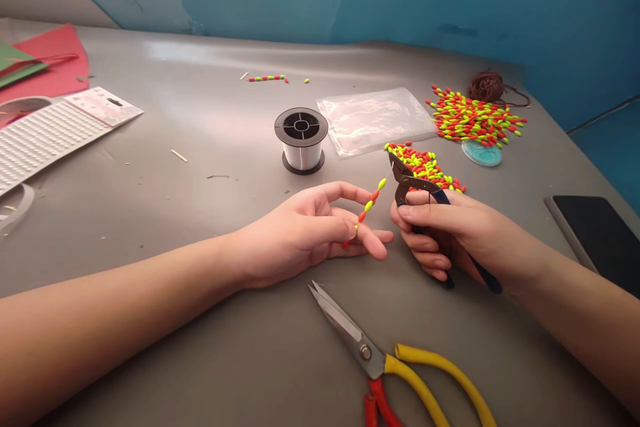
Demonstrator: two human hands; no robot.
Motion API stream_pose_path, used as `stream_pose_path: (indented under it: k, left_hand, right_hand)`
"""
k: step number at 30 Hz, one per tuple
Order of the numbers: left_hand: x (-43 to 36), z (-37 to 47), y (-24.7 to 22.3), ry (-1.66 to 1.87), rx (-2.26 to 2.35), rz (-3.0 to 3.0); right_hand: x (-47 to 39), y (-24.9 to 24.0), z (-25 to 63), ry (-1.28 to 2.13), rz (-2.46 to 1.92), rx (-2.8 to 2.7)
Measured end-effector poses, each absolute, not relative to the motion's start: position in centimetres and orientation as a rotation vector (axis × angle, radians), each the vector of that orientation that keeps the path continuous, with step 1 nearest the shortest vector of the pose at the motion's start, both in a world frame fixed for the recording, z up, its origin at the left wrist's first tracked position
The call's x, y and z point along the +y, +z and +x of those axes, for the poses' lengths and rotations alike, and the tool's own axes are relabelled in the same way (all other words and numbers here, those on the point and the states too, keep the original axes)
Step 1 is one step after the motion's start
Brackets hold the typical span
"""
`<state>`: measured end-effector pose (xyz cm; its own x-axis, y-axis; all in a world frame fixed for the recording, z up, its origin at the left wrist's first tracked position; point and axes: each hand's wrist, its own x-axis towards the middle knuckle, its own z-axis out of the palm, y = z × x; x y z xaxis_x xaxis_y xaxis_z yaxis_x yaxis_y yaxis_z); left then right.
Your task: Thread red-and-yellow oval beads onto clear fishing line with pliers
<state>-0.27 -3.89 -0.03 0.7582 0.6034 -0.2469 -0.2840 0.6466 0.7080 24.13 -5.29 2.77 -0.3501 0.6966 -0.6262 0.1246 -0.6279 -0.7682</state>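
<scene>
While our left hand (300, 233) holds the beaded strand (369, 206) in front of the spool (301, 140) and off to its right, we see its thumb pressed in against the fingers, pinching the strand low down, with the index fingertip up alongside the beads and the other fingers loosely spread. Over to the right of the spool, our right hand (440, 227) has its fingers wrapped round the pliers (425, 185), and the tips sit right by the thin line above the top bead; whether they bite it, we can't tell! Just behind those tips, right of the spool, we have the nearer bead pile (425, 170), and beyond the spool to its right lies the clear bag (377, 120). Nearer to us than the spool, look, the scissors (364, 352) lie with their blades apart.
</scene>
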Motion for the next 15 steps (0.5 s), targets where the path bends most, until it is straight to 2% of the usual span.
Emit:
stream_pose_path:
  k: [15]
  left_hand:
    - [-3.87,-0.18,-0.36,0.513,0.483,0.711]
  right_hand:
    - [-5.35,2.52,24.19,2.018,-1.478,-1.008]
